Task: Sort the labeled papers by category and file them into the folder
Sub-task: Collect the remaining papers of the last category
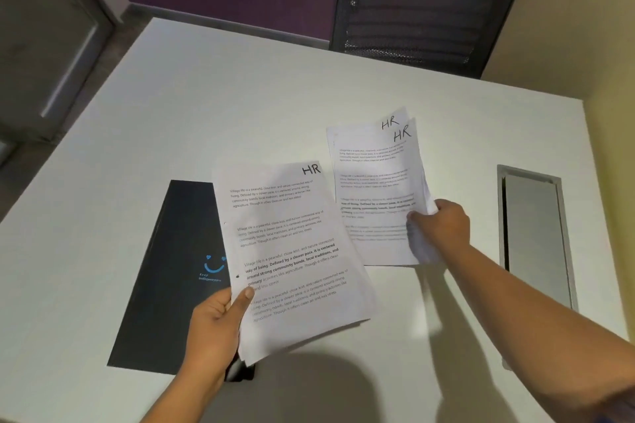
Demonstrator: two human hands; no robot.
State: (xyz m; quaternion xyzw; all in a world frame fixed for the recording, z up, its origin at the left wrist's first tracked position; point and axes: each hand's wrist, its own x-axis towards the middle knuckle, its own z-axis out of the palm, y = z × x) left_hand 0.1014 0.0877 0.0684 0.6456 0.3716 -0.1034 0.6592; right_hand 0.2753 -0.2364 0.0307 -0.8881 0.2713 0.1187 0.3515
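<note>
**White table (206,113): papers marked HR in both hands**

Black folder (171,268) flat on table at left, right edge hidden under paper stack (292,251). Top sheet marked HR; gripped at lower left corner by left hand (213,330), thumb on top. Two fanned HR sheets (374,182) beside stack, pinched at right edge by right hand (443,223), fingers curled.

"HR" on three papers (295,251).
</note>
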